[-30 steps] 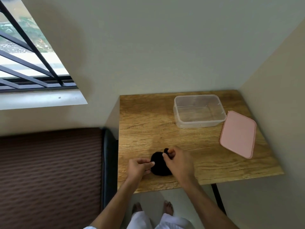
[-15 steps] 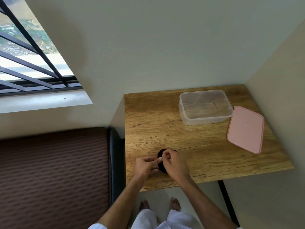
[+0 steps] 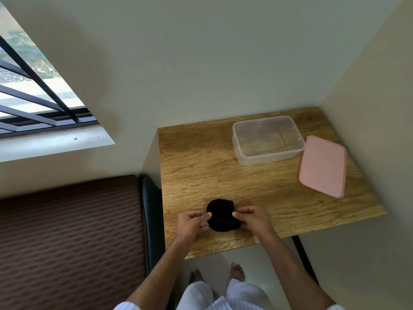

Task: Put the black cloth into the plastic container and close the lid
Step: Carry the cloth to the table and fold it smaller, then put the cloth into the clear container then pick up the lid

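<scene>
1. Near the front edge of the wooden table (image 3: 201,166), your black cloth (image 3: 222,214) lies bunched on the wood.
2. Your left hand (image 3: 192,224) pinches the cloth's left side.
3. Your right hand (image 3: 253,220) pinches its right side.
4. Toward the table's far right corner stands the open plastic container (image 3: 268,139), well apart from the cloth.
5. Touching the container's right side, the pink lid (image 3: 323,165) lies flat on the table.

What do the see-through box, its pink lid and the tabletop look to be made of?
The container looks like clear, slightly frosted plastic: the wood grain shows through its walls. The pink lid seems matte plastic, with a moulded raised rim. The table shows printed-looking oak grain, so wood or laminate; I cannot tell which.
</scene>
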